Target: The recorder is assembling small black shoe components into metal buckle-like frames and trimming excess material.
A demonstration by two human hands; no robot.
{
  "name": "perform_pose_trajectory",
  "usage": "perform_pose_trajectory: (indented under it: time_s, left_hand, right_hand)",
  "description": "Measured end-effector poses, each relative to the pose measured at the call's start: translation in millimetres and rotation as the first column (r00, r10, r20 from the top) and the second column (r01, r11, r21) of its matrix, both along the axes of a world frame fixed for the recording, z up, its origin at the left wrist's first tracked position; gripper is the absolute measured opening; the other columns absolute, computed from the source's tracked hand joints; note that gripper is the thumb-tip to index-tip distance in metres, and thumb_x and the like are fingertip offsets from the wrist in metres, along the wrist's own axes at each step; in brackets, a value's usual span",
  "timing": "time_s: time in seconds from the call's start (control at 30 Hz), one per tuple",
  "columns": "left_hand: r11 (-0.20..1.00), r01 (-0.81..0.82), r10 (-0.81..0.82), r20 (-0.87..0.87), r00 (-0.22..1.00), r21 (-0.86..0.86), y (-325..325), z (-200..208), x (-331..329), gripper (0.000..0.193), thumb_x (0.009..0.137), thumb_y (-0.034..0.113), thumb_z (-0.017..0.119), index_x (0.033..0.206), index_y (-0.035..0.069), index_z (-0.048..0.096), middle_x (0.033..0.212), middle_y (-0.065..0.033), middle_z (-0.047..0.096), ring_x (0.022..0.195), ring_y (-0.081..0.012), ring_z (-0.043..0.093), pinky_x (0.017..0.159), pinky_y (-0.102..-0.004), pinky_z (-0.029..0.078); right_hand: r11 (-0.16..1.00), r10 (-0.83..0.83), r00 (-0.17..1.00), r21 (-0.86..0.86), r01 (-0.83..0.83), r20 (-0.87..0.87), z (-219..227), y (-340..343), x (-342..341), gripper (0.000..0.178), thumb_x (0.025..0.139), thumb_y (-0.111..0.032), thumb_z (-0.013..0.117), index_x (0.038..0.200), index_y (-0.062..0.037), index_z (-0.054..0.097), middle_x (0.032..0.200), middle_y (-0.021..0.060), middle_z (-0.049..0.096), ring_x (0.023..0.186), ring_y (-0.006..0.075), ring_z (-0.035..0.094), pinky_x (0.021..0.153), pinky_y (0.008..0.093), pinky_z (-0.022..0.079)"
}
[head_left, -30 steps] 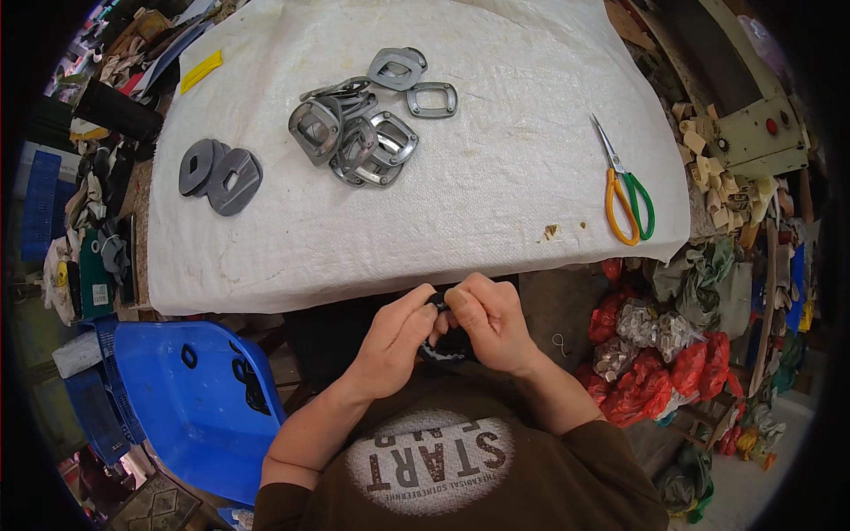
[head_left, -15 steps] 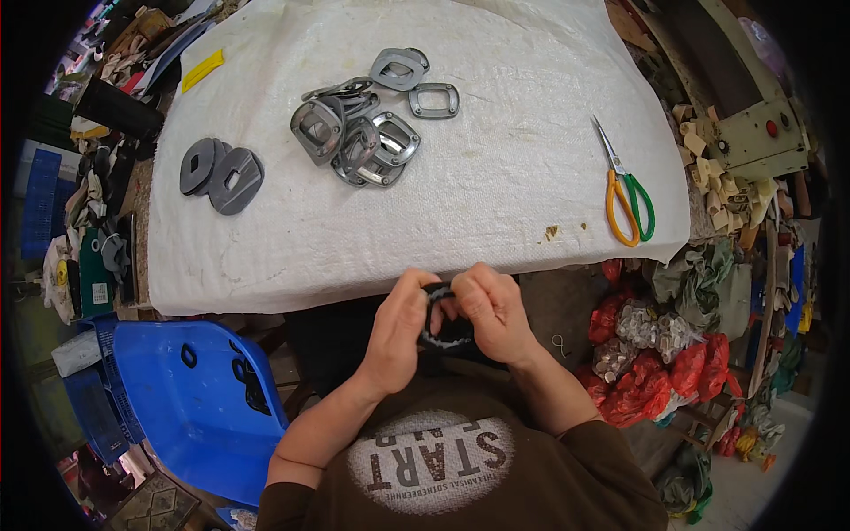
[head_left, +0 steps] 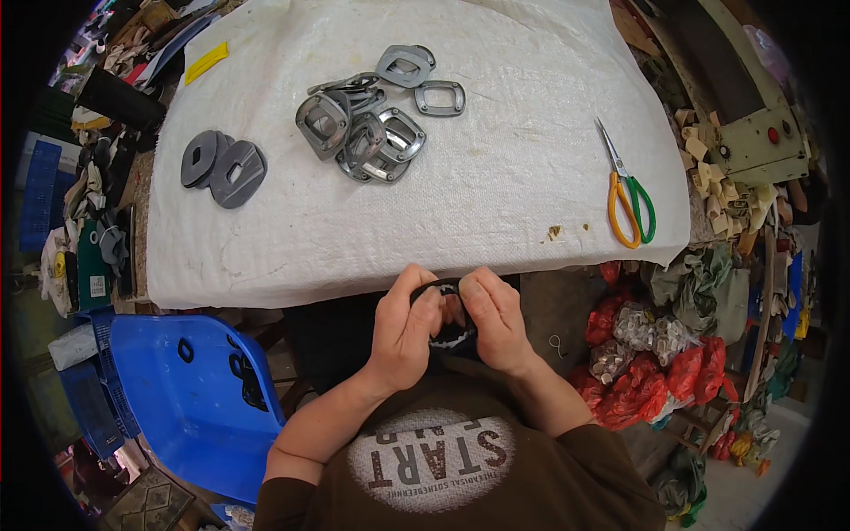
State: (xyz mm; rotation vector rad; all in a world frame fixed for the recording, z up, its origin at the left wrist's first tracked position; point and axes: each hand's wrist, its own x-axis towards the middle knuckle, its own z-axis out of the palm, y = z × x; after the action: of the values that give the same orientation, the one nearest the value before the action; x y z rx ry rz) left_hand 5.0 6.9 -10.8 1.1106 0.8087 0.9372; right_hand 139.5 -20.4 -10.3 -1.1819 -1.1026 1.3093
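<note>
Both my hands meet just below the near edge of the table and grip one small dark ring-shaped piece (head_left: 445,288). My left hand (head_left: 403,329) holds its left side with the fingers curled around it. My right hand (head_left: 494,319) pinches its right side. Much of the piece is hidden by my fingers. On the white cloth (head_left: 496,195) farther away lies a pile of grey metal frames (head_left: 367,133), and two dark grey oval plates (head_left: 223,165) rest to its left.
Scissors with orange and green handles (head_left: 627,190) lie on the cloth at the right. A yellow strip (head_left: 205,63) sits at the far left corner. A blue plastic chair (head_left: 181,394) stands at my left. Bags of red and grey scraps (head_left: 660,354) crowd the floor at right.
My hands have shifted slightly and turned the dark ring between the fingers. Everything on the cloth stays where it was.
</note>
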Motion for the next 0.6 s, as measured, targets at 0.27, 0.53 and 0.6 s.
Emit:
perform_pose_trajectory:
  time_s: [0.27,0.53,0.6]
  left_hand:
    - [0.973,-0.207,0.22,0.136,0.966,-0.104,7,2,2,0.017,0.093,0.015,0.035,0.084,0.001,0.039,0.056,0.0023,0.036,0.051,-0.0028,0.033,0.048,-0.0196,0.033]
    - [1.0,-0.01,0.01,-0.064,0.998,0.01,2,-2,-8,0.023,0.092,0.021,0.035,0.1,0.001,0.044,0.066,-0.0002,0.045,0.054,-0.0048,0.038,0.049,-0.0194,0.032]
    - [0.996,0.08,-0.082,-0.047,0.996,-0.043,14,3,-13,0.026,0.092,0.023,0.036,0.094,0.0,0.048,0.062,-0.0001,0.044,0.053,-0.0048,0.038,0.048,-0.0204,0.032]
  right_hand:
    - [0.97,-0.011,0.946,-0.233,-0.069,-0.325,-4,-6,-15,0.025,0.094,-0.02,0.038,0.081,-0.002,0.048,0.066,0.0,0.046,0.055,0.0063,0.04,0.05,0.0218,0.036]
    - [0.998,-0.003,0.988,-0.058,0.012,0.152,3,6,11,0.023,0.09,-0.018,0.042,0.076,-0.0015,0.05,0.066,0.0016,0.049,0.056,0.0069,0.043,0.049,0.0216,0.037]
    - [0.996,0.094,0.969,-0.012,-0.094,0.229,4,10,17,0.023,0.09,-0.018,0.042,0.076,-0.0018,0.05,0.065,0.0013,0.049,0.056,0.007,0.043,0.05,0.0216,0.037]
